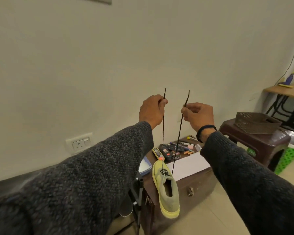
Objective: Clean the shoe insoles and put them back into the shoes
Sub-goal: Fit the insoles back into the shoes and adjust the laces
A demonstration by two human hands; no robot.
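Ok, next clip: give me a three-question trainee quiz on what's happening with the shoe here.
1. True or false: the shoe lies flat on the trunk.
2. What does each hand pinch? A) an insole B) a lace end C) a brush
3. Which wrist wears the black band?

Key: 1. False; it looks to hang from its black lace. 2. B, left hand and right hand alike. 3. The right.

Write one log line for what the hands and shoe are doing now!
left hand: pinching lace end | right hand: pinching other end | shoe: hanging from laces | insole: not seen
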